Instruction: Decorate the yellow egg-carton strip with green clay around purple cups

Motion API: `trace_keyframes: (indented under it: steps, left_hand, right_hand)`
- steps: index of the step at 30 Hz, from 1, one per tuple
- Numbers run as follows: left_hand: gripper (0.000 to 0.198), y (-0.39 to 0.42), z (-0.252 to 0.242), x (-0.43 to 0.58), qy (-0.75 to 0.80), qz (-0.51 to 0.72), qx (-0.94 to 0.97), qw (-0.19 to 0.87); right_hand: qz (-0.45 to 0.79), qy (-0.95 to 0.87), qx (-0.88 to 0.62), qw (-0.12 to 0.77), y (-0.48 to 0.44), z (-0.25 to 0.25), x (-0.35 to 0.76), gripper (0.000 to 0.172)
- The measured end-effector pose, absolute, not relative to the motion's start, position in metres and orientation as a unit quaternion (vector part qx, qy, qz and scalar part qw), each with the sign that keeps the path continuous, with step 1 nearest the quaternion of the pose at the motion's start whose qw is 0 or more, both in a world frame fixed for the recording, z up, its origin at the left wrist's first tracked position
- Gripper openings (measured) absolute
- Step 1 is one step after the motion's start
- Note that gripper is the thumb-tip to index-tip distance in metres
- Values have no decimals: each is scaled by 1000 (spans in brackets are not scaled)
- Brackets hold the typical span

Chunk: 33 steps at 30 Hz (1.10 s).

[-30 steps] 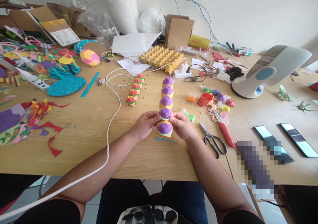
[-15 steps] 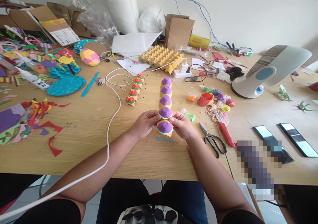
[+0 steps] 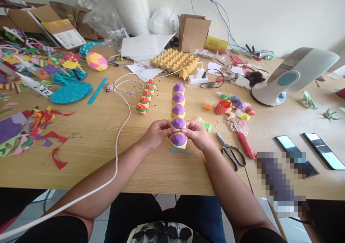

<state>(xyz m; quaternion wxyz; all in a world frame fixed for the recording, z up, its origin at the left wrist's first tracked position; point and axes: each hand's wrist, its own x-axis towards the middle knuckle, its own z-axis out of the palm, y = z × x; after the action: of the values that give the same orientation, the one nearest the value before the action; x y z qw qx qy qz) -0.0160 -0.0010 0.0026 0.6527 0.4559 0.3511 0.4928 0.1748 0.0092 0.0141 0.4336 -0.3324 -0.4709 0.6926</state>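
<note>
A row of yellow egg-carton cups topped with purple clay (image 3: 178, 106) lies on the wooden table (image 3: 107, 156), running away from me. My left hand (image 3: 155, 134) and my right hand (image 3: 197, 134) pinch the strip from both sides between its two nearest cups, fingers closed on it. A smaller strip of cups with red, green and yellow tops and pins (image 3: 146, 96) lies to the left. A thin teal strip (image 3: 180, 151) rests just in front of the nearest cup.
Scissors (image 3: 231, 152) and a red-handled cutter (image 3: 244, 142) lie right of my hands, by clay bags (image 3: 237, 106). A white cable (image 3: 118, 128) crosses at left. Paper scraps (image 3: 35, 128) cover the left side. A fan (image 3: 291, 76), two phones (image 3: 309, 153) and an egg tray (image 3: 175, 60) are also here.
The far end of the purple-topped strip has swung slightly to the left. My hands have stayed pinched on its near end.
</note>
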Motion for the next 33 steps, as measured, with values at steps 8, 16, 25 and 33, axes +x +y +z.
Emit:
trace_keyframes:
  steps: [8,16,25,33]
  left_hand:
    - [23,1,1,-17,381,481,484,624]
    - [32,2,0,-18,340,494,460,655]
    - [27,0,3,-16,309,493,442,683]
    - [26,0,3,-16,318,496,433,682]
  right_hand:
    - [603,-561,-386,416,12,17,182,33]
    - [625,-540,-371,424,11,20,180,35]
    - [656,-509,-349,435,11,17,179,36]
    - [674,-500,-349,417,12,12,182,39]
